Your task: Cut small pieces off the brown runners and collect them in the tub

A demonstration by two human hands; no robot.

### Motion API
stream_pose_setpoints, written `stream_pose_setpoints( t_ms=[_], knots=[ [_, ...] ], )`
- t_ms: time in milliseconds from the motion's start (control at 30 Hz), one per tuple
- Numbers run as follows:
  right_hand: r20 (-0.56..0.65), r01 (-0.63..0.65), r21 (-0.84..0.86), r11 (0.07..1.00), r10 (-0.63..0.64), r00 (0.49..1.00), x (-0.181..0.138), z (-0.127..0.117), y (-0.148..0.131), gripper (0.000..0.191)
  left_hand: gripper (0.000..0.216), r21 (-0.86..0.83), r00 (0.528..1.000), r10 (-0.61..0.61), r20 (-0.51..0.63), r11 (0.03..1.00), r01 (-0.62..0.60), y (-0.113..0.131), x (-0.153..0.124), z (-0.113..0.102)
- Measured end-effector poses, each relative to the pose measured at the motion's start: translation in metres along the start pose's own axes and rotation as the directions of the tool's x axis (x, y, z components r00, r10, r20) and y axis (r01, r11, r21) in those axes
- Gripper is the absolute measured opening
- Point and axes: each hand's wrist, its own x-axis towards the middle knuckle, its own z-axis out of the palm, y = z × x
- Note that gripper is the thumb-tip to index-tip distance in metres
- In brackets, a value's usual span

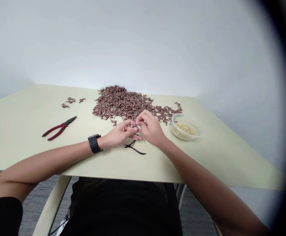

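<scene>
My left hand [123, 132] is closed in a pinch on a small reddish-brown piece [134, 126], mostly hidden by the fingers. My right hand [150, 127] meets it there, thumb and forefinger pinched at the same piece. The piece looks like those in the large heap [123, 101] just beyond my hands; its exact kind is too small to make out. Below my fingers, black-handled nippers [136, 150] lie on the table, partly covered by the left hand.
Red-handled pliers [58, 128] lie on the pale table [88, 164] at the left. Several loose brown pieces [70, 100] are behind them. To the right of my hands stands a clear round tub [182, 135] with small gold-coloured bits [185, 128]. A white wall [123, 42] closes off the back.
</scene>
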Motion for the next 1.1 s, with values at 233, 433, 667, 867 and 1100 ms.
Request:
stream_pose_setpoints(
  t_ms=[233,433,667,867,1100],
  knots=[
    [-0.004,0.036,-0.075,0.997,-0.036,0.999,-0.003,0.003,0.003,0.02,0.036,0.039,1.0,0.019,-0.013,0.999,-0.019,-0.001,0.001,0.001],
    [-0.006,0.112,-0.281,0.953,-0.118,0.993,-0.009,0.006,0.003,0.018,0.035,0.156,0.994,0.103,-0.03,0.983,-0.097,-0.002,-0.001,0.004],
    [-0.063,0.072,-0.27,0.96,-0.093,0.994,-0.011,0.008,-0.006,0.023,0.021,0.581,0.949,0.295,-0.114,0.794,-0.177,0.006,-0.008,0.005],
    [-0.157,-0.081,-0.103,0.991,0.064,0.986,-0.01,0.015,-0.006,0.017,0.011,0.825,0.929,0.363,-0.079,0.546,-0.143,0.008,-0.009,0.001],
    [0.001,-0.368,0.238,0.899,0.379,0.925,-0.008,0.019,0.006,0.018,0.013,0.932,0.922,0.384,-0.042,0.348,-0.103,0.003,-0.007,-0.006]
  ],
)
